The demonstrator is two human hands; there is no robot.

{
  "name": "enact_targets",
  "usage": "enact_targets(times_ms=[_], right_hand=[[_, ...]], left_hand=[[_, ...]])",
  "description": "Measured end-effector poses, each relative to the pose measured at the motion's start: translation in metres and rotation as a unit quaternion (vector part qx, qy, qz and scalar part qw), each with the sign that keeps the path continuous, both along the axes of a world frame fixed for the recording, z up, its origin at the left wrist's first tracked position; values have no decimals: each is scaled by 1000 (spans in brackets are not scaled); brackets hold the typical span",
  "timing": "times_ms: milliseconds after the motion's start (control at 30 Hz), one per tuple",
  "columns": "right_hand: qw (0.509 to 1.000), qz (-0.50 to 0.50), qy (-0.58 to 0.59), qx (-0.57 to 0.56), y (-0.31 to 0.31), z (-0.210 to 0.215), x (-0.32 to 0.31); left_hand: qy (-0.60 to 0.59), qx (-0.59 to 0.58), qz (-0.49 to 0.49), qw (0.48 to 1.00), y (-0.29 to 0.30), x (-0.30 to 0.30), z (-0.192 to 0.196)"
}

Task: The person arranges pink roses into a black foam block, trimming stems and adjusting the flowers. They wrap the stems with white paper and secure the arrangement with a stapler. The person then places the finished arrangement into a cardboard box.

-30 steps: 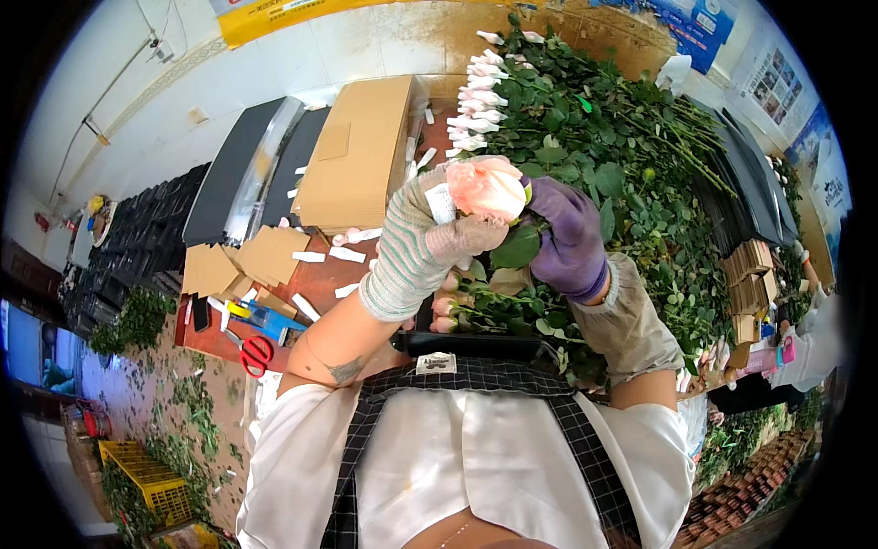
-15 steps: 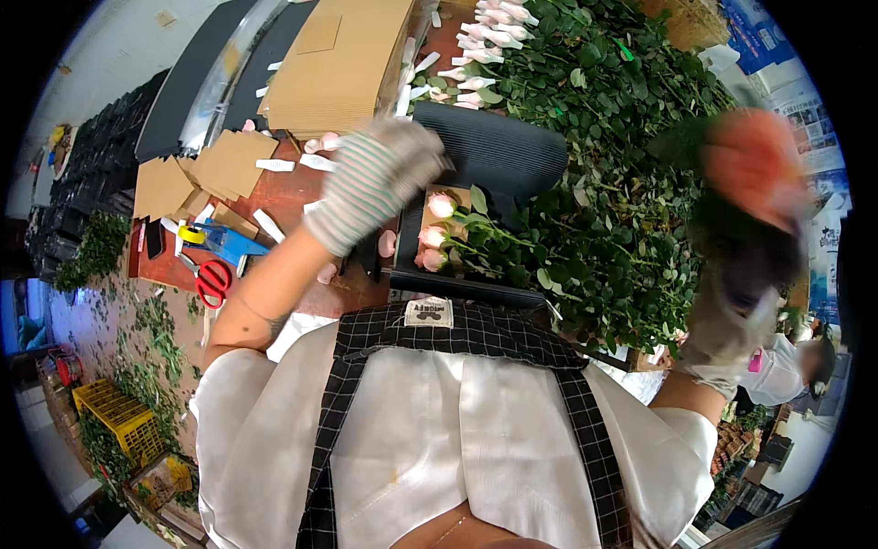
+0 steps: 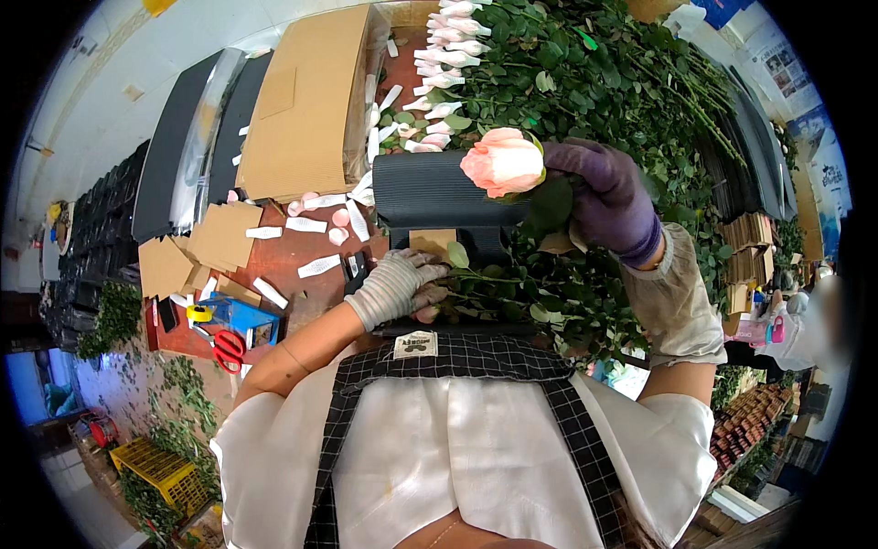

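My right hand (image 3: 608, 197), in a purple glove, is closed on a pink rose (image 3: 503, 163) just under its bloom. The rose is held up over the black corrugated sheet (image 3: 422, 189), its head toward the left. My left hand (image 3: 398, 285), in a pale striped glove, lies flat with fingers stretched over the laid-down roses, hiding most of their blooms. Beside its fingertips shows a piece of brown cardboard (image 3: 433, 242). Leafy stems (image 3: 558, 297) of those roses run rightward below my right hand.
A big heap of rose stems (image 3: 567, 82) covers the far right, with white-sleeved buds (image 3: 448, 59) along its left edge. Left of it lies a cardboard stack (image 3: 306, 101). Red scissors (image 3: 229, 350), a blue tape dispenser (image 3: 245, 316) and white sleeves (image 3: 318, 266) lie at the left.
My right hand has come in from the far right with the pink rose. My left hand has moved down from the sheet's upper left onto the laid roses. The view has shifted slightly.
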State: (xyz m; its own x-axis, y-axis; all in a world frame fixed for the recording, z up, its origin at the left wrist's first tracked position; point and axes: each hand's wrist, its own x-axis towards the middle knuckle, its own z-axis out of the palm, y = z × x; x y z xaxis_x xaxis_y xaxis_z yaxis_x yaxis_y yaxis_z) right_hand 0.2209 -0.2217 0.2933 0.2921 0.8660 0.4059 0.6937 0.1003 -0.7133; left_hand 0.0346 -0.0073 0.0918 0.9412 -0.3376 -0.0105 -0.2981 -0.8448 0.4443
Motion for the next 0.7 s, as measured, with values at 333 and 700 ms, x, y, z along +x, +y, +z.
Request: enact_targets(times_ms=[333,700], right_hand=[[992,79,-87,53,34,18,-27],[900,-52,-326,-286,48,-207,-55]], left_hand=[[-56,-14,104,993,-5,-22,0],[143,-104,118,977,-9,-21,3]])
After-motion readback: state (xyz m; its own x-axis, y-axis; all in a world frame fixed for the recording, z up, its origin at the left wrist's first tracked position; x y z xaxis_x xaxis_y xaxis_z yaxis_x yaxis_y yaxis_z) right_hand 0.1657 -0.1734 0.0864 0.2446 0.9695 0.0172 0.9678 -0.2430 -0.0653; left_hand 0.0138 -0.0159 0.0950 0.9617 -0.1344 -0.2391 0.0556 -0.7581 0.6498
